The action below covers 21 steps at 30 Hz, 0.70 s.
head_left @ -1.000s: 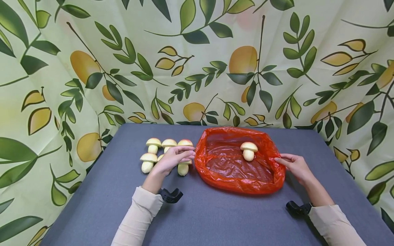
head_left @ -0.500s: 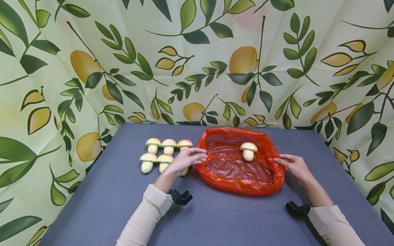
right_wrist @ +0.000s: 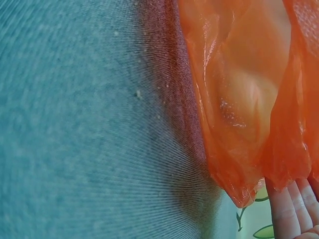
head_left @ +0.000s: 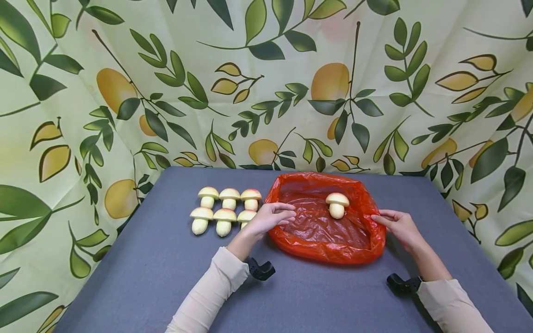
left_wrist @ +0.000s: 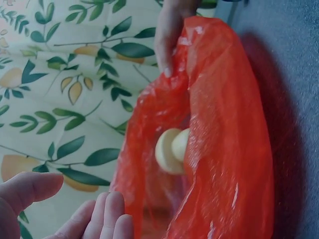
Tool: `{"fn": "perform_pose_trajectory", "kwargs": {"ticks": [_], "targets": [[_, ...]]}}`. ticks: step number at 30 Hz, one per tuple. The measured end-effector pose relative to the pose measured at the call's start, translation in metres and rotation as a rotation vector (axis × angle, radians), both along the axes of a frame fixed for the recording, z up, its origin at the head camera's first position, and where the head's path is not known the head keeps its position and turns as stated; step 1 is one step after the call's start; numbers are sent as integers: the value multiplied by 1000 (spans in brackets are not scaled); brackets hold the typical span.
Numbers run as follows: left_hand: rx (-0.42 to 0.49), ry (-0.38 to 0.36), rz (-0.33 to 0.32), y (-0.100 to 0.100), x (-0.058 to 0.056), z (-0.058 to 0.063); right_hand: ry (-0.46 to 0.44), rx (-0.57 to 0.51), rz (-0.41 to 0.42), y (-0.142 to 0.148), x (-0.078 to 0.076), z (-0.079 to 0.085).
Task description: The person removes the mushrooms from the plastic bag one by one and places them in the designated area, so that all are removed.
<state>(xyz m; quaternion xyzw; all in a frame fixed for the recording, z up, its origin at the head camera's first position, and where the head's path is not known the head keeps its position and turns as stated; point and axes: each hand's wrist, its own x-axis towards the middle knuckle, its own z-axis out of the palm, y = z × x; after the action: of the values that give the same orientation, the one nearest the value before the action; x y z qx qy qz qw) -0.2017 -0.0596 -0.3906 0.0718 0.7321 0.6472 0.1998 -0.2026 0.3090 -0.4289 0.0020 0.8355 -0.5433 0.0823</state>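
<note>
A red plastic bag (head_left: 326, 252) lies with its mouth spread wide on the table. Inside it rests one pale toy mushroom (head_left: 337, 205), also visible through the mouth in the left wrist view. My left hand (head_left: 270, 218) hovers over the bag's left rim, thumb and fingers apart, holding nothing. On the far side, my right hand (head_left: 401, 227) pinches the right rim between thumb and fingers; the right wrist view shows its fingers (right_wrist: 289, 211) behind the film. Left of the bag, several more toy mushrooms stand in two rows, among them a front middle mushroom (head_left: 224, 222), one partly hidden by my left hand.
A dark grey cloth covers the table (head_left: 316, 296). Behind it hangs a curtain (head_left: 258, 83) printed with leaves and fruit. Black wrist mounts (head_left: 261, 269) sit on both wrists below the sleeves.
My left hand has moved right, from over the mushrooms to over the bag's left rim, uncovering most of the mushrooms. The right hand keeps its pinch on the bag.
</note>
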Motion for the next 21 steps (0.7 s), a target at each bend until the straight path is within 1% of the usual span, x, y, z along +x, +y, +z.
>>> {"fn": "perform_pose_trajectory", "kwargs": {"ticks": [3,10,15,21], "targets": [[-8,-1,-11,6,1,1,-2,1,0,0,0,0],[9,-23,-12,19,-4,-1,-4,9,1,0,1,-1],[22,-47,14,26,-7,-1,-3,11,6,0,1,-1],[32,-45,39,36,-11,-5,2,18,6,0,2,1]]}}
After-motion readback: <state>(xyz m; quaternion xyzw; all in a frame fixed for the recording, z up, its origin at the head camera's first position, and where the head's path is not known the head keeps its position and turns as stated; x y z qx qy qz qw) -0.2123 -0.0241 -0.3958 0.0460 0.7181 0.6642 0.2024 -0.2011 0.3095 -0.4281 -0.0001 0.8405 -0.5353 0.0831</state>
